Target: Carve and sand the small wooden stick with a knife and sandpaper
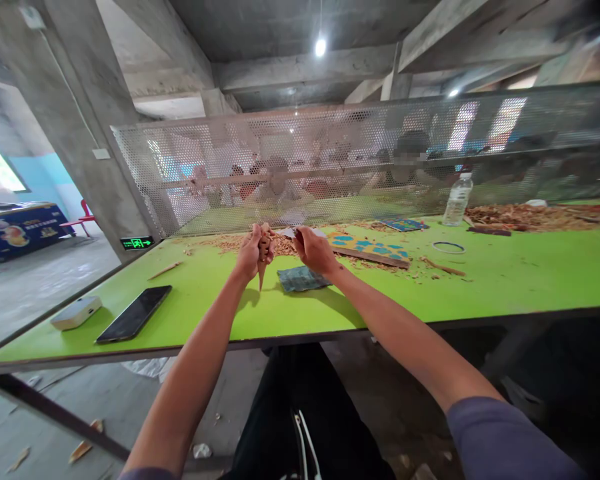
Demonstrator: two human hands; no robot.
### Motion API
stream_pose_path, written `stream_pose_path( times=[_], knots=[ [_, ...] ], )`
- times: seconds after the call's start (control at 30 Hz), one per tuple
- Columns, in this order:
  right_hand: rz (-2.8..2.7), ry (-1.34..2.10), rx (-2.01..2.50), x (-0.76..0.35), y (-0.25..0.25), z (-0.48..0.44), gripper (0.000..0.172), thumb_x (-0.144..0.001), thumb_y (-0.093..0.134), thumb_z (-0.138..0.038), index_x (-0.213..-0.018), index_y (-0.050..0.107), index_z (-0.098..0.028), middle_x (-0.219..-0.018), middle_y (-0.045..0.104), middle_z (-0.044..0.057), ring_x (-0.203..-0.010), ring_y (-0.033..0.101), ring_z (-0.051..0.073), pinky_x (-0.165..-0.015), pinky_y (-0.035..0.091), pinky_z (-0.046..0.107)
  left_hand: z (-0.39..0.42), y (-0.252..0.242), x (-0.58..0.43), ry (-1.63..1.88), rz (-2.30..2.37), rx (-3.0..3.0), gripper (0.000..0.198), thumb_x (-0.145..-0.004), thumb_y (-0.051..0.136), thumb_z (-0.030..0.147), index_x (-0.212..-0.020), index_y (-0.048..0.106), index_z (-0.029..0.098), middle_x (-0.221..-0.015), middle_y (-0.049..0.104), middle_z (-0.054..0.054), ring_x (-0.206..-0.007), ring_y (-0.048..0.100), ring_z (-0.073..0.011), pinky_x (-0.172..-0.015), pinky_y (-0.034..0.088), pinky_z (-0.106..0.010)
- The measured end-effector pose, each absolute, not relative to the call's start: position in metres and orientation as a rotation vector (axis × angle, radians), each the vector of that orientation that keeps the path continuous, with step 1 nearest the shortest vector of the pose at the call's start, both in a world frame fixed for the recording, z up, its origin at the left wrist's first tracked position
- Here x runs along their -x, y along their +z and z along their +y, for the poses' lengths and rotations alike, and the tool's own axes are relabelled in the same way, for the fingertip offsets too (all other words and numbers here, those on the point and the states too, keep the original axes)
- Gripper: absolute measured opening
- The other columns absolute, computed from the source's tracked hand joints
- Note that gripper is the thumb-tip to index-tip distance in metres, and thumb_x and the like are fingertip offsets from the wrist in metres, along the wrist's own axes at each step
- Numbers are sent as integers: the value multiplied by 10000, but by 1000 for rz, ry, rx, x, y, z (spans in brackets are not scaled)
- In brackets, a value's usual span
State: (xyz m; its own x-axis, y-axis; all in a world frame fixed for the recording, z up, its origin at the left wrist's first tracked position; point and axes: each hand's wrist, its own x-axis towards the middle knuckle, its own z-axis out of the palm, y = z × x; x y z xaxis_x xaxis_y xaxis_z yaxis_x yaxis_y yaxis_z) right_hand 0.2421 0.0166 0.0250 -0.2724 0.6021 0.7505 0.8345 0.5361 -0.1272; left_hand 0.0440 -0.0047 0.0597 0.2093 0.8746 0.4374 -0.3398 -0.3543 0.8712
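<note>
My left hand [251,252] is closed around a carved wooden piece [263,257], light brown with notches in its upper part and a tapered point facing down. It is held above the green table [205,307]. To its right, my right hand [314,250] is closed, its back toward me. Whatever its fingers grip is hidden. A pale, flat shape shows just beyond that hand, too unclear to name. Under the right wrist lies a folded grey-green cloth [303,279]. Wood shavings [230,244] are scattered behind both hands.
At left lie a black phone [134,313] and a small white box [77,313]. Right of my hands are a patterned board [370,251], a plastic bottle [458,200], a ring [449,247] and a shavings pile [540,217]. A perforated metal screen [330,160] borders the back; people sit beyond.
</note>
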Motion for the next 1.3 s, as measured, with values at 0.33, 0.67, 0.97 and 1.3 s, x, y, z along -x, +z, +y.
stream_pose_path(
  times=[0.33,0.67,0.97,1.3],
  knots=[
    [-2012,-299,962,-244,28,13,299,-1021,433,-435,-916,576,-194,-744,633,28,-679,516,171,-655,283,279,-10,55,-50,1369,742,-1701,493,-808,737,640,-779,556,183,-530,449,70,-388,382,-52,-382,277,-188],
    [-2101,-318,948,-246,25,19,292,-933,497,-320,-662,492,-211,-619,536,-3,-595,390,137,-612,224,286,-9,51,-56,1331,950,-2147,658,-743,806,524,-516,277,204,-509,255,72,-485,217,-59,-477,138,-257],
    [-2163,-350,943,-246,25,17,274,-923,487,-318,-686,563,-203,-645,572,13,-607,415,145,-609,222,292,-10,52,-54,1227,944,-2275,670,-795,751,557,-531,244,206,-517,219,64,-499,180,-71,-501,82,-282],
    [-2218,-406,1117,-243,34,6,232,-900,480,-264,-779,664,-188,-732,679,68,-655,532,183,-616,267,295,-11,49,-56,1280,1060,-2271,636,-763,779,516,-523,279,205,-511,240,68,-506,207,-79,-503,115,-277]
  ],
)
